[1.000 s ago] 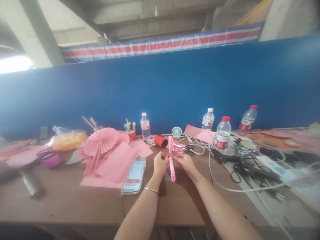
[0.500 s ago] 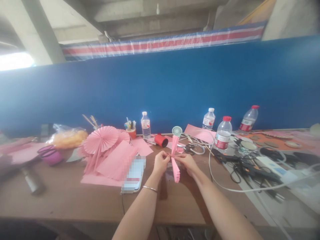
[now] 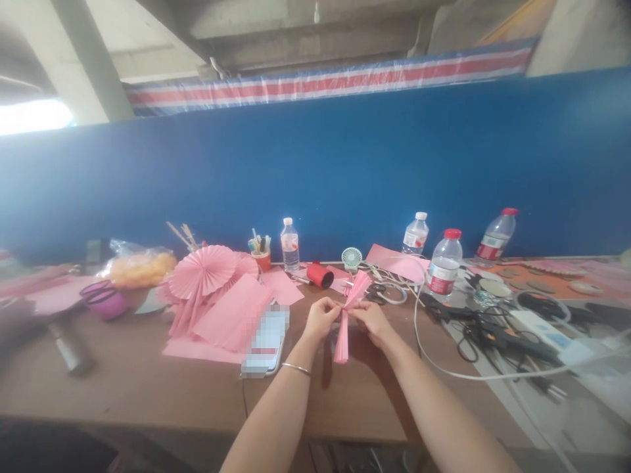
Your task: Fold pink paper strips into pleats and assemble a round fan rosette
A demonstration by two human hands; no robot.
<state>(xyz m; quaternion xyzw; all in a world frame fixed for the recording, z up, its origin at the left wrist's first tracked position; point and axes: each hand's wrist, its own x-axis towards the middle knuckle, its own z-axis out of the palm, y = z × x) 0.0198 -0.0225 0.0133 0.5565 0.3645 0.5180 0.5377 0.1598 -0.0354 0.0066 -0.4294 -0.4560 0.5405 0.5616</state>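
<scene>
Brown table (image 3: 197, 401), pleated paper (image 3: 342, 341), seemingly tilted further

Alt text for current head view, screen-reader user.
A person's left hand and right hand pinch a pleated pink paper near its narrow middle, above a brown table. A phone and round pink fan are to their left, red-capped bottles and cables to their right, a blue partition behind.

A tall blue partition (image 3: 315, 171) runs right across behind the long brown table (image 3: 148, 394). Above it I see striped red, white and blue sheeting (image 3: 345, 80), then bare concrete beams (image 3: 296, 43). A pale pillar (image 3: 91, 72) rises on the left, where bright light (image 3: 32, 117) glares in at the far edge.
</scene>
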